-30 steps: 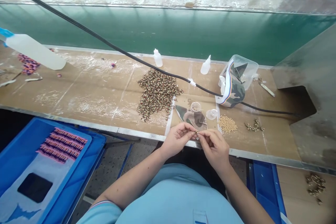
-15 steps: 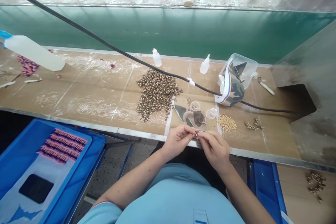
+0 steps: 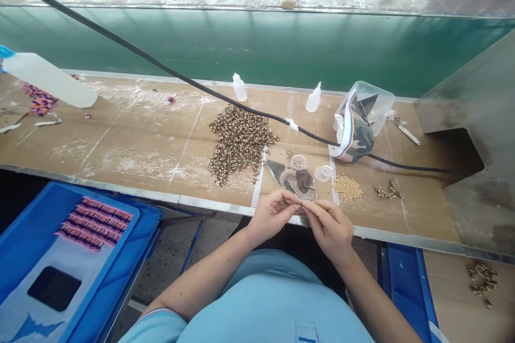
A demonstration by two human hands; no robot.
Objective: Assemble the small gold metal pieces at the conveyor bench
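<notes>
- While your left hand (image 3: 276, 215) and your right hand (image 3: 330, 228) meet at the near edge of the tabletop (image 3: 140, 144), a tiny piece (image 3: 300, 203) sits right between them; call that the clock's centre, 12 straight out from your body.
- Fingers closed on both sides: the left pinch takes it from 9 o'clock, the right from 3, thumb and index together. The piece's shape is too small to make out.
- Nice and compact! A light pinch at the very tips should serve best; one hand steady, the other making the small adjustments, I'd say. Squeeze too hard and it could flick away over the edge.
- Wrists level, forearms fanned out towards 7 and 5: a steady stance, by the look of it. Tipping the hands slightly might give you a better view of the join.
- Just beyond your fingertips, towards 12, lies the camouflage cloth (image 3: 306, 182), a clear cup (image 3: 304, 159) at its far edge; best to lift clear of both.
- Out between 10 and 11, the big patterned pile (image 3: 241, 142); between 2 and 3, the beige beads (image 3: 348, 187). Elbows tucked in should leave both undisturbed.
- Overhead, the black cable (image 3: 169, 71) sweeps from 10 round towards 3, well apart from your hands.
</notes>
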